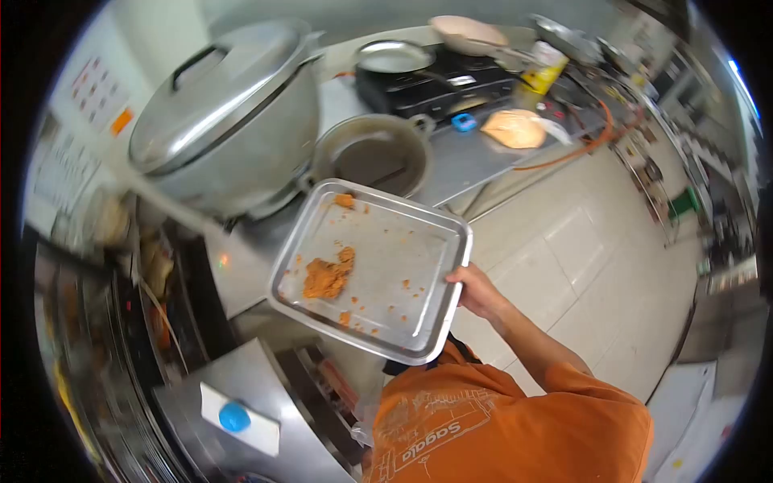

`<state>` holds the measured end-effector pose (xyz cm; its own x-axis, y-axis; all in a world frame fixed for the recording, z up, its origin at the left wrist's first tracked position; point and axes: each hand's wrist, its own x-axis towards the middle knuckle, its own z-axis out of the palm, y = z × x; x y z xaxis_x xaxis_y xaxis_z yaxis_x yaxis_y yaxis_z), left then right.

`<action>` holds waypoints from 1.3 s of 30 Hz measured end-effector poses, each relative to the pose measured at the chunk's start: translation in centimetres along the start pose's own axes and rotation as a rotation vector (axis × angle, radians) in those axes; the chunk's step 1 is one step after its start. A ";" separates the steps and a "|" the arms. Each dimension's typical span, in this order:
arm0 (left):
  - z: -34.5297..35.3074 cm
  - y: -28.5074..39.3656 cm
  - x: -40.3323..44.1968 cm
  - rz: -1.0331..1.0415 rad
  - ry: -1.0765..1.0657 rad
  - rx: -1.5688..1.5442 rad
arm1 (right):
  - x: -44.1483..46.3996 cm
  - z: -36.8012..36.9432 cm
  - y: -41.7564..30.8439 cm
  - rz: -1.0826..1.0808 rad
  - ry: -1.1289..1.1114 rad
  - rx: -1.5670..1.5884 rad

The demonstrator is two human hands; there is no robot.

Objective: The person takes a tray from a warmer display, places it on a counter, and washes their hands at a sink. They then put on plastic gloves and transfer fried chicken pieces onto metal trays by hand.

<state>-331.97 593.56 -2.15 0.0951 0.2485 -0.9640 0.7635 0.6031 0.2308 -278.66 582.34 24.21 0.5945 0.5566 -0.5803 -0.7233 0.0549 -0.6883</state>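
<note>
One hand shows, the right hand (477,293), and its fingers are closed on the right rim of a metal tray (386,262); most of them are hidden beneath the edge. The left hand is out of view, so I cannot tell what its fingers are doing.

The tray is in front of the orange shirt (523,427) and covers part of the view of the counter (467,169); whether its far edge touches anything is unclear. Orange crumbly food (325,278) sits in a clump on its left half, with a smaller lump (345,200) near the far left corner and crumbs scattered across the bottom.

Just beyond the tray is a wide pot (366,126) with side handles, something dark in its bottom. To its left stands a much larger pot (250,181), its lid (217,88) on. Behind the wide pot is a black stove (415,101) with a frying pan (394,57) and a pinkish pan (467,32). A small blue device (465,122) lies near a bag of pale orange food (513,129), and an orange hose (605,127) curves past on the right, above the tiled floor (555,241).
</note>
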 end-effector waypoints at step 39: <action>75.1 45.9 24.2 0.090 -0.161 0.892 | 1.6 -87.7 -36.0 -0.759 1.084 0.465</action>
<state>-246.66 570.30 -24.84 0.2150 0.1168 -0.9696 0.9534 -0.2403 0.1825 -220.86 508.54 9.85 0.7056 -0.6290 -0.3263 -0.0288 0.4347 -0.9001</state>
